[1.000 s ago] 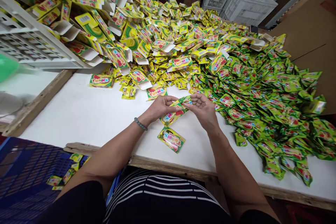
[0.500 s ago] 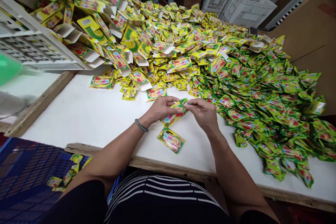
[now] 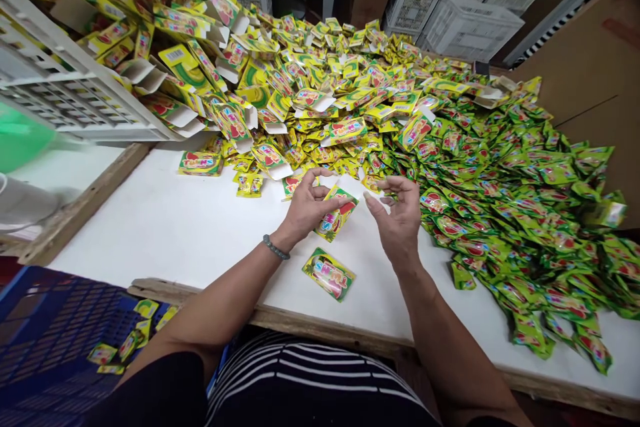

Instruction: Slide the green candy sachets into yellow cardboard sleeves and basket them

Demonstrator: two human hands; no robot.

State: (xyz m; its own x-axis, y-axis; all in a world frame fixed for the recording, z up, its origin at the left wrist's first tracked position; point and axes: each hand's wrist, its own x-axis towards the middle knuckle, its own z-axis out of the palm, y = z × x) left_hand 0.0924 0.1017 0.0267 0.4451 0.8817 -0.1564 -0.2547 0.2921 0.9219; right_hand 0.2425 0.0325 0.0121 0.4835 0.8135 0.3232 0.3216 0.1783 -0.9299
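Note:
My left hand (image 3: 307,208) grips a small yellow-green candy box (image 3: 336,219), thumb on its front and fingers behind. White flaps stand out at the box's upper end. Just right of that end, my right hand (image 3: 400,223) is open, thumb and fingers apart, with nothing visible in it. A second candy box (image 3: 329,273), printed with watermelon and pineapple, lies flat on the white tabletop (image 3: 200,227) below my hands. Beyond my right hand spreads a large heap of green candy sachets (image 3: 500,213). Ahead lie smaller yellow sachets (image 3: 249,184) mixed with open-ended boxes (image 3: 233,121).
At the left, a tipped white plastic crate (image 3: 90,110) spills candy boxes. A wooden strip (image 3: 85,203) crosses the tabletop near it. Below the front edge sits a blue crate (image 3: 45,333) with several sachets inside. White crates (image 3: 467,27) are stacked behind the table.
My right hand has moved off the box's upper end, slightly right, and its fingers have spread. The box's white flaps now show. My left hand still holds the box.

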